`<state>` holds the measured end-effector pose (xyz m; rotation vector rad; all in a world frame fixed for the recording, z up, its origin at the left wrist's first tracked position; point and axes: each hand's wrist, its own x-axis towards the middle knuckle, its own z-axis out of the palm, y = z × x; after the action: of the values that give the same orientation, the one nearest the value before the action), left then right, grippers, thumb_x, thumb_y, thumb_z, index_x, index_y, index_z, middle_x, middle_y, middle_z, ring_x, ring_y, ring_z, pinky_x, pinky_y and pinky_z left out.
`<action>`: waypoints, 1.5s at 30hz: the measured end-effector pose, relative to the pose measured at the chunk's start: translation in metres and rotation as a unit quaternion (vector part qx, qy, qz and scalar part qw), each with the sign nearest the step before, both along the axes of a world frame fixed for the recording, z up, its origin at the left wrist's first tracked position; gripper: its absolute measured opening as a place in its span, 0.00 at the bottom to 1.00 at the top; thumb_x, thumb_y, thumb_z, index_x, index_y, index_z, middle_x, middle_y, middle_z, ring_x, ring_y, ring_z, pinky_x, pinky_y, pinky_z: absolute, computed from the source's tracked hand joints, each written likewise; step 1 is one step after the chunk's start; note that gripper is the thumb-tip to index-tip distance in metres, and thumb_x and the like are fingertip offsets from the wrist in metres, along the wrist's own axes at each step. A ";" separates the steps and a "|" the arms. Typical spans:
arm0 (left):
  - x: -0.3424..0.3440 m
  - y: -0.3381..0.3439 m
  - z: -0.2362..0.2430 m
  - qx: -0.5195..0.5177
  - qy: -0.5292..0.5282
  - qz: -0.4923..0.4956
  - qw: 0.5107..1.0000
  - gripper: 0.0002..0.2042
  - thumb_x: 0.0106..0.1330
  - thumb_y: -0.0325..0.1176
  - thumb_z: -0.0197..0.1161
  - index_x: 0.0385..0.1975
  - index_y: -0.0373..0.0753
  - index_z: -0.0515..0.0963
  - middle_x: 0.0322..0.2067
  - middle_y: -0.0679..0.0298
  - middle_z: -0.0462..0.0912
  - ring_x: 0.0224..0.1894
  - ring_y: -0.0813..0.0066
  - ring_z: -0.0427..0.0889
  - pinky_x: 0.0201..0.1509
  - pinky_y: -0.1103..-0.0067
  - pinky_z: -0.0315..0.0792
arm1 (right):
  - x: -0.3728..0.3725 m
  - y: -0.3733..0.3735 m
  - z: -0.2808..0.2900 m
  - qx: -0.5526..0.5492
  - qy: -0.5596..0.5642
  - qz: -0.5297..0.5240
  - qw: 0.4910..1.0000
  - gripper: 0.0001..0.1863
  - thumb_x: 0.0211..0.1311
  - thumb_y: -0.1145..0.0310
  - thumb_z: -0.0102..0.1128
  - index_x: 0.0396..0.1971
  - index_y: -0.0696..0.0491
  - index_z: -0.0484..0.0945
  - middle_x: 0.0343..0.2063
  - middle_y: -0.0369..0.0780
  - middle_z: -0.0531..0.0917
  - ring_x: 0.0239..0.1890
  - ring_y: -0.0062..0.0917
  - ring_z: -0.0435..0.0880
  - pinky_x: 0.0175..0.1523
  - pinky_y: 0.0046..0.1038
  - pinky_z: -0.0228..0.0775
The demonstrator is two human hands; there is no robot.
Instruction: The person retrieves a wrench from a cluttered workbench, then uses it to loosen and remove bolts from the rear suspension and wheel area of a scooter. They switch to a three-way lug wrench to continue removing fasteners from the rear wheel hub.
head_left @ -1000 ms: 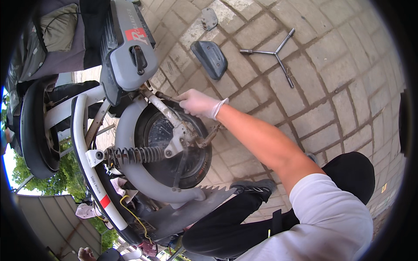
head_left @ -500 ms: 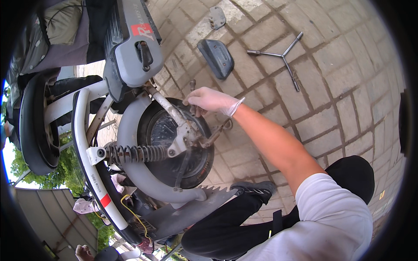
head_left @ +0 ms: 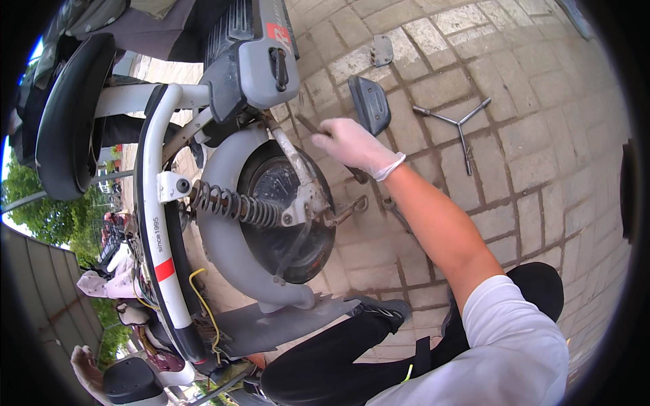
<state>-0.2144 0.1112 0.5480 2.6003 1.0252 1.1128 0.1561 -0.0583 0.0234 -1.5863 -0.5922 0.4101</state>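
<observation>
Right hand (head_left: 323, 137) pinching a rod (head_left: 307, 124), just right of the wheel (head_left: 271, 177).
The hand hides the rod's middle; left hand out of view, state unclear. Earlier it overlapped the wheel; now it's farther right.

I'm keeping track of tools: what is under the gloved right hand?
A dark metal bar sticks out past the right hand, and a metal end shows below it. The hand covers the stretch between, so whether both are one tool cannot be seen.

Green trees (head_left: 47, 215) beside a grey wall (head_left: 37, 281)
</observation>
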 end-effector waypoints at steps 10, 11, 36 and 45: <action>-0.121 -0.092 -0.130 -0.010 -0.121 0.252 0.960 0.18 0.70 0.42 0.52 0.48 0.34 0.77 0.39 0.57 0.81 0.42 0.64 0.78 0.51 0.71 0.69 | -0.075 -0.018 -0.026 -0.044 0.106 0.004 0.993 0.19 0.64 0.64 0.53 0.51 0.60 0.74 0.28 0.55 0.80 0.32 0.46 0.79 0.40 0.36 0.71; -0.125 -0.120 -0.152 -0.080 -0.087 0.266 0.957 0.17 0.70 0.42 0.52 0.47 0.34 0.77 0.39 0.57 0.80 0.42 0.63 0.78 0.50 0.70 0.71 | -0.081 -0.023 -0.026 0.003 0.155 0.033 0.987 0.21 0.64 0.66 0.53 0.54 0.60 0.72 0.28 0.53 0.80 0.30 0.43 0.79 0.40 0.35 0.71; 0.265 -0.061 -0.521 -0.834 -0.241 -0.105 0.484 0.11 0.72 0.39 0.51 0.37 0.40 0.77 0.35 0.64 0.82 0.38 0.72 0.80 0.43 0.76 0.75 | -0.074 0.022 0.006 -0.011 -0.039 -0.149 0.988 0.17 0.58 0.65 0.53 0.44 0.56 0.82 0.36 0.54 0.83 0.41 0.48 0.83 0.48 0.40 0.75; 0.286 -0.067 -0.520 -0.860 -0.248 -0.136 0.426 0.12 0.75 0.38 0.49 0.41 0.36 0.74 0.40 0.60 0.80 0.43 0.66 0.80 0.50 0.72 0.77 | -0.062 0.017 0.010 -0.077 -0.072 -0.216 0.971 0.17 0.60 0.62 0.54 0.43 0.55 0.81 0.40 0.51 0.82 0.44 0.45 0.81 0.51 0.38 0.72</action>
<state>0.0720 0.0437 0.0283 0.5471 0.6783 0.1433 0.0941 -0.0409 0.0330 -1.8498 -0.3118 0.0128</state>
